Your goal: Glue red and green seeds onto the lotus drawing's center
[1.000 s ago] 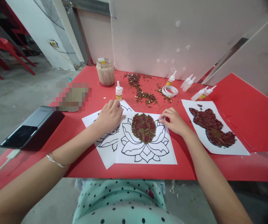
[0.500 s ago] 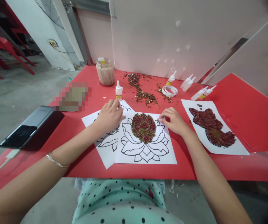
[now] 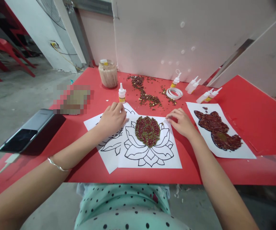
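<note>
Right hand shifted right, off petal tip to far right corner of lotus sheet; tip now unblocked. Sheet near middle of surface, seeds on centre. Left hand at left edge. Both grips: can't tell if closed.

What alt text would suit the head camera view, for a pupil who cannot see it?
A person's left hand and right hand flank the top of a black-outlined lotus drawing, its upper centre filled with red and green seeds. It overlaps another drawing on a red table; beyond are loose seeds, nozzle bottles and a jar.
</note>
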`<action>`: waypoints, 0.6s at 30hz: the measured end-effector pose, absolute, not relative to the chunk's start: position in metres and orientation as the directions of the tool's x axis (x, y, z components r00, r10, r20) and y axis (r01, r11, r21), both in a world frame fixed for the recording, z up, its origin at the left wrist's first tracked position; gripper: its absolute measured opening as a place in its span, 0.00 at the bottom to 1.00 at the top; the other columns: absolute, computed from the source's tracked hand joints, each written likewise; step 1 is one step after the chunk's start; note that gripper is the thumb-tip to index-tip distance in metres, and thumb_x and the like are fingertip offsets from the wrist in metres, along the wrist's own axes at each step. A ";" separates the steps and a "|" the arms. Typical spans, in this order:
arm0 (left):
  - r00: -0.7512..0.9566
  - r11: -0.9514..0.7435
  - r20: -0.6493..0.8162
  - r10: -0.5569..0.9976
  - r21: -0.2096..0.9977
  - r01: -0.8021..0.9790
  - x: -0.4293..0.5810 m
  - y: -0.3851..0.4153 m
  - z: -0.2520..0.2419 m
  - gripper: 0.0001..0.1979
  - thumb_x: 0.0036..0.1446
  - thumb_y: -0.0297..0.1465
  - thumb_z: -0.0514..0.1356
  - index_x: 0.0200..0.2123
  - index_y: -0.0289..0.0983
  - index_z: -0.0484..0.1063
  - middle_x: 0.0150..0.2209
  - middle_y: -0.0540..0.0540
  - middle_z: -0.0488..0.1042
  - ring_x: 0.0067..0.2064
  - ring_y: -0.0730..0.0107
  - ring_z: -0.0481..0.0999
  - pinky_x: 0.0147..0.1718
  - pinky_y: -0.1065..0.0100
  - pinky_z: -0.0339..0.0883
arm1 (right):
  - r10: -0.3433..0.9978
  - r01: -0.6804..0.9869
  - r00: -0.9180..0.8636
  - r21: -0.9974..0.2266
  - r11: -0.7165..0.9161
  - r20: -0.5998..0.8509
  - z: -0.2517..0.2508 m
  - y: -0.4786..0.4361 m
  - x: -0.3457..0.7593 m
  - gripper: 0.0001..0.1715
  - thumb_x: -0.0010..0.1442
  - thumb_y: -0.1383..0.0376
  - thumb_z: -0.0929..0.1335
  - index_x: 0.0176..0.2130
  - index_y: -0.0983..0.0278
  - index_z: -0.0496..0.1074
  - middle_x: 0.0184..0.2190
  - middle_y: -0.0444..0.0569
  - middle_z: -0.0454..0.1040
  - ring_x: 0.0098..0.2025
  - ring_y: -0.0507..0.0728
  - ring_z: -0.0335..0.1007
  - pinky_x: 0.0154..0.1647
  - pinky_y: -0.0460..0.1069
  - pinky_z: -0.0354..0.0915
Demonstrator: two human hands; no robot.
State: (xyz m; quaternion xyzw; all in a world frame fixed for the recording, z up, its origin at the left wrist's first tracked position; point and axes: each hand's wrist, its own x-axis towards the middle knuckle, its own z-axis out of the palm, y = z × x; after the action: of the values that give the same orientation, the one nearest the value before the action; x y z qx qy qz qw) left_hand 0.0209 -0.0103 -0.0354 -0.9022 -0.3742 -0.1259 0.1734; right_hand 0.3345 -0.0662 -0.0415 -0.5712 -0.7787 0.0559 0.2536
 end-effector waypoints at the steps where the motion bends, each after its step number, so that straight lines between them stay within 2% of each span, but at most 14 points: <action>1: 0.687 -0.656 0.357 0.633 -0.223 0.721 0.021 -0.011 -0.034 0.12 0.58 0.36 0.58 0.31 0.32 0.73 0.38 0.36 0.69 0.40 0.54 0.65 0.32 0.60 0.63 | 0.911 0.876 -0.184 -0.359 0.323 0.369 -0.044 -0.064 0.338 0.06 0.58 0.66 0.64 0.33 0.60 0.72 0.32 0.50 0.71 0.40 0.60 0.62 0.44 0.57 0.63; 6: 0.689 -0.658 0.378 0.619 -0.230 0.717 0.021 -0.011 -0.032 0.12 0.55 0.38 0.62 0.31 0.34 0.73 0.38 0.38 0.70 0.40 0.55 0.66 0.32 0.61 0.62 | 0.851 0.937 0.014 -0.303 0.171 0.524 -0.063 -0.052 0.354 0.12 0.60 0.66 0.61 0.39 0.60 0.72 0.36 0.53 0.69 0.43 0.63 0.61 0.48 0.60 0.61; 8: 0.692 -0.682 0.392 0.606 -0.190 0.706 0.019 -0.010 -0.032 0.10 0.56 0.37 0.62 0.29 0.35 0.73 0.37 0.40 0.72 0.39 0.57 0.67 0.30 0.63 0.61 | 0.854 0.950 0.053 -0.291 0.118 0.518 -0.070 -0.047 0.358 0.13 0.59 0.65 0.61 0.40 0.62 0.72 0.37 0.55 0.68 0.44 0.64 0.60 0.47 0.60 0.61; 10: 0.669 -0.698 0.412 0.619 -0.101 0.709 0.017 -0.009 -0.034 0.09 0.58 0.33 0.59 0.28 0.36 0.73 0.33 0.44 0.73 0.37 0.62 0.70 0.26 0.67 0.58 | 0.854 0.959 0.076 -0.273 0.079 0.514 -0.074 -0.041 0.359 0.14 0.59 0.64 0.61 0.41 0.62 0.72 0.39 0.56 0.67 0.45 0.65 0.59 0.47 0.61 0.61; 14: 0.618 -0.719 0.464 0.634 0.058 0.693 0.012 -0.008 -0.038 0.13 0.62 0.30 0.54 0.27 0.36 0.73 0.28 0.48 0.75 0.31 0.70 0.73 0.22 0.71 0.54 | 0.849 0.973 0.073 -0.225 0.055 0.523 -0.075 -0.026 0.360 0.14 0.59 0.65 0.61 0.41 0.61 0.74 0.39 0.55 0.67 0.46 0.65 0.59 0.46 0.60 0.61; 18: 0.622 -0.740 0.506 0.598 0.050 0.671 0.012 -0.012 -0.038 0.17 0.64 0.33 0.51 0.26 0.35 0.72 0.25 0.48 0.74 0.25 0.73 0.71 0.20 0.72 0.52 | 0.843 0.979 0.081 -0.201 0.033 0.532 -0.076 -0.005 0.364 0.15 0.59 0.65 0.62 0.41 0.61 0.76 0.40 0.55 0.68 0.45 0.64 0.59 0.44 0.59 0.60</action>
State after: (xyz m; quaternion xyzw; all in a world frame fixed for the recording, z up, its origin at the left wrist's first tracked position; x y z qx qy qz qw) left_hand 0.0116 -0.0119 -0.0376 -0.8976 -0.3532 -0.2535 0.0719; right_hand 0.3640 -0.0046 -0.0764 -0.6839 -0.6659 -0.1261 0.2701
